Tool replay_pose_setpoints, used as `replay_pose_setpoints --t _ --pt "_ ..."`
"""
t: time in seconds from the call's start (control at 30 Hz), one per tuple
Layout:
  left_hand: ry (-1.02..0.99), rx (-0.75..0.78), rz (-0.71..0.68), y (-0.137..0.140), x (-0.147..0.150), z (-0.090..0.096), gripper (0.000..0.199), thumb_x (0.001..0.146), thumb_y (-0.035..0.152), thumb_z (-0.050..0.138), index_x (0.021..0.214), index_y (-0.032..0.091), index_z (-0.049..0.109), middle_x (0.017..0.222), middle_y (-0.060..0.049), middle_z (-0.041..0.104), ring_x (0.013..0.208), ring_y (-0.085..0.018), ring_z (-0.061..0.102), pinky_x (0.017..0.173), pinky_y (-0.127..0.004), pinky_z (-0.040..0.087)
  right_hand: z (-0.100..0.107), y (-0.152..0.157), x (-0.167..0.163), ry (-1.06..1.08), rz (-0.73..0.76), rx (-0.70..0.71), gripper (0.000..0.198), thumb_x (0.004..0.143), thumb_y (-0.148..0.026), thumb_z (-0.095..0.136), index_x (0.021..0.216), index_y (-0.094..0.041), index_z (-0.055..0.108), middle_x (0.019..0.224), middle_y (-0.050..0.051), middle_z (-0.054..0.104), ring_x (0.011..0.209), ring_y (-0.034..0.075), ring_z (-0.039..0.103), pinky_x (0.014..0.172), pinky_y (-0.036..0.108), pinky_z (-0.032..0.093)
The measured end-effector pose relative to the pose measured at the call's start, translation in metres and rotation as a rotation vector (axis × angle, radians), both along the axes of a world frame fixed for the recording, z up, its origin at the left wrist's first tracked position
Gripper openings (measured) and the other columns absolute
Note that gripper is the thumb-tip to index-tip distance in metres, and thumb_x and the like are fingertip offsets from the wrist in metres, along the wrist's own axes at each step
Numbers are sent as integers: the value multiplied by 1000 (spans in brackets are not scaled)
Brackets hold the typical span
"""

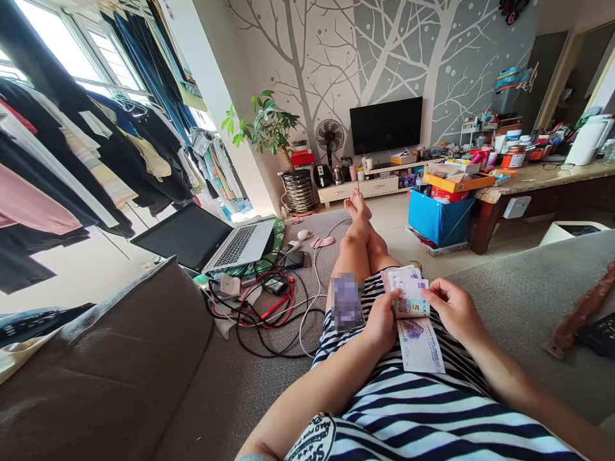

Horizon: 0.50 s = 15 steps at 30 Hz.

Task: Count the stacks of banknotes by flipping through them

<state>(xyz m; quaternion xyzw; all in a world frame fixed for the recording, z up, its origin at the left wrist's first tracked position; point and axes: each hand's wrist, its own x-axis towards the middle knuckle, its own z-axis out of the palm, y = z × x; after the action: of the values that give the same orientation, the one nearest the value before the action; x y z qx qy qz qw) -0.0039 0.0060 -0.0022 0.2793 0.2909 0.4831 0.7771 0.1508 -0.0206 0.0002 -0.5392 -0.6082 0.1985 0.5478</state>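
"Fingers — state?"
"Left hand (382, 323): clamped on banknotes (410, 305), fingertips hidden beneath. Right hand (454, 310): thumb and forefinger pinching their right edge. Note count unclear."
"Pose?"
"Forearms angled inward, cut off by the frame."
"Placement?"
"Between both thumbs — one lower note (423, 351) extending over striped fabric (389, 410); pixelated object (346, 302) left."

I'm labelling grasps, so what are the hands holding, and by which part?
Banknotes: the left hand holds them at the left edge, thumb on top; the right hand pinches at the right edge.
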Motion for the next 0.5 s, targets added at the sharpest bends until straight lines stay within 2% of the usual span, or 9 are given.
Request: replay_pose_setpoints --t 0.17,0.37,0.5 --pt "-22 -68 -2 2 0 2 27 89 27 57 100 8 74 105 -16 78 100 -27 73 100 -39 53 3 -5 -1 46 39 20 39 89 -56 63 71 -22 56 63 -2 56 60 16 52 58 26 42" --pt "-5 -21 -13 4 1 -2 28 86 32 61 99 11 75 102 -15 78 98 -28 73 97 -40 53 7 -11 -3 45 178 19 36 92 -53 60 76 -22 60 68 -1 61 65 18 55 63 26 45" --pt "-8 4 -50 4 0 -1 31 86 34 60 101 11 75 103 -14 78 99 -28 72 97 -41 53 10 -14 -2 26 207 9 37 94 -53 57 78 -21 62 71 0 62 68 18 56 64 27 46"
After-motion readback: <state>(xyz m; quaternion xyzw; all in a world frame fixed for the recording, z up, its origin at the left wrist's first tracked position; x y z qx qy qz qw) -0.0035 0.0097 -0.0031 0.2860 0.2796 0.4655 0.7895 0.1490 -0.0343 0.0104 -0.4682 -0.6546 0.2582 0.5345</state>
